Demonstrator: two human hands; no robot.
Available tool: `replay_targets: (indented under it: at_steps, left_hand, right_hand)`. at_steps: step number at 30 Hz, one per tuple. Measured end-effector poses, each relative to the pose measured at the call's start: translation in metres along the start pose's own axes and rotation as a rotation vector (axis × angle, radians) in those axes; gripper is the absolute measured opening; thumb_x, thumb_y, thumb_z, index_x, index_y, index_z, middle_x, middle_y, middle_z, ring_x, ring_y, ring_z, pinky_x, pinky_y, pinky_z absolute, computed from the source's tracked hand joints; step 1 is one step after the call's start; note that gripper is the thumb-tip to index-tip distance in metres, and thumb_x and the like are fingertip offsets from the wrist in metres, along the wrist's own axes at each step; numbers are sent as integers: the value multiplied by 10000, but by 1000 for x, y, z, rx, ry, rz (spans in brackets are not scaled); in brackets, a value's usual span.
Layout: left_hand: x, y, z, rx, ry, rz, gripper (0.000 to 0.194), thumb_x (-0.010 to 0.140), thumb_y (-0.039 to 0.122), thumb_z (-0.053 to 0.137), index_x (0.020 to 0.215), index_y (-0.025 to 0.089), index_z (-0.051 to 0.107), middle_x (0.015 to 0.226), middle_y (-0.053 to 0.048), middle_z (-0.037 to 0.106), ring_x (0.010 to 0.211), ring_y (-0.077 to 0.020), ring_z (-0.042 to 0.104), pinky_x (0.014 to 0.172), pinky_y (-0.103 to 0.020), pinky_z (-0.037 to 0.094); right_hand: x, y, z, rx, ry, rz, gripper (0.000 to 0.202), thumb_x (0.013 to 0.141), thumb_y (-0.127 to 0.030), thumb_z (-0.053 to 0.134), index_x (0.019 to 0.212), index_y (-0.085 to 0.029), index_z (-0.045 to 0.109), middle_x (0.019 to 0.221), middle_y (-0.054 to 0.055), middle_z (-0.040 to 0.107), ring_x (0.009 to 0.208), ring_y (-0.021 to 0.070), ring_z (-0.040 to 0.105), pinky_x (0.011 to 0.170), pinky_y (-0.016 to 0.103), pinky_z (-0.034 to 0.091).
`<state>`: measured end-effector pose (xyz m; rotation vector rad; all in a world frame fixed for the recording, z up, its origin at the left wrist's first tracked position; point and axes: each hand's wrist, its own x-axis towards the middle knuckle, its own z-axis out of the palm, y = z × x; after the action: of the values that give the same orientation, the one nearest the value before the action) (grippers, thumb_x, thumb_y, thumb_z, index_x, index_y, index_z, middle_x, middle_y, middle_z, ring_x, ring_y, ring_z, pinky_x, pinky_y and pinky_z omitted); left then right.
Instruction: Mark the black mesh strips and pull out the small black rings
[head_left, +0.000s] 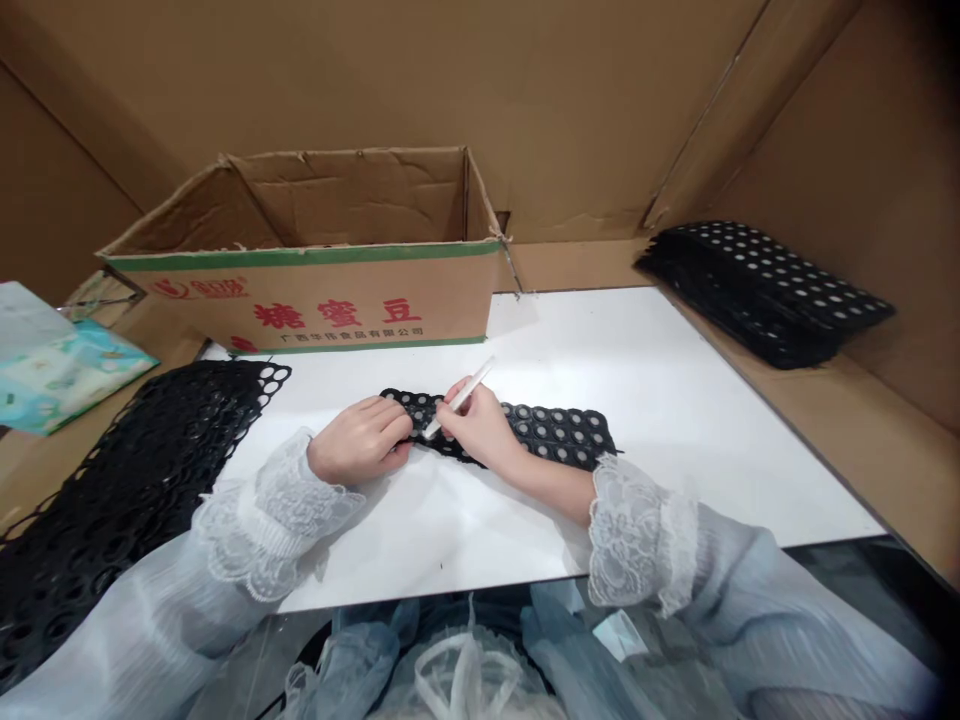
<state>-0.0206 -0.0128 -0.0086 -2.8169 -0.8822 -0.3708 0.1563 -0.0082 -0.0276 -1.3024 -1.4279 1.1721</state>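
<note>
A black strip (559, 432) with rows of pale round dots lies flat on the white board. My right hand (476, 425) is closed around a slim white pen-like tool (469, 388), its lower tip touching the strip near the left end. My left hand (364, 437) rests at that same end, fingers curled and pressed on the strip's edge. What lies beneath those fingers is hidden.
Behind the strip stands an open cardboard box (322, 295) with red lettering. Black perforated sheets (142, 480) are heaped at the left, beside a blue-green packet (75, 370). Several dotted black strips (765, 290) are stacked at the right. Cardboard walls (585, 110) enclose the white board (675, 390).
</note>
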Motion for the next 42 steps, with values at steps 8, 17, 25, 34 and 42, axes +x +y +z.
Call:
replay_targets:
  at_steps: [8,17,25,34,42]
  left_hand:
    - [-3,4,3,168,58,9,155,751,166,403,643,168,514,573,-43,516,557,-167,468,544,-303,383]
    - [-2,1,0,200,-15,100,215,782,195,399,585,184,485,537,-16,502,512,-133,448,539,-286,353]
    - [-2,10,13,212,191,1,201,709,139,418,514,180,443,457,6,457,451,-122,416,482,-267,334]
    - [-6,5,10,156,89,-74,129,709,192,430,648,159,539,547,-10,536,491,-132,486,472,-257,363]
    - [-3,-2,11,160,45,147,198,823,314,436,822,168,570,657,-12,578,546,-122,530,518,-246,411]
  right_hand:
    - [0,-3,5,-34,58,37,99,621,-244,504,683,-189,451,566,-20,508,539,120,491,530,246,411]
    - [-5,-7,8,-44,70,1,88,630,-233,480,681,-192,422,562,-34,481,521,106,460,531,234,391]
    - [-6,-1,9,-177,3,-153,80,648,-207,449,671,-201,373,553,-54,451,480,89,430,501,216,344]
    - [-7,2,1,30,53,-108,99,698,-243,459,730,-204,373,573,-54,431,480,83,444,457,202,371]
    - [9,-4,-42,182,161,-32,142,690,-246,483,761,-206,366,569,-61,412,399,69,437,358,198,393]
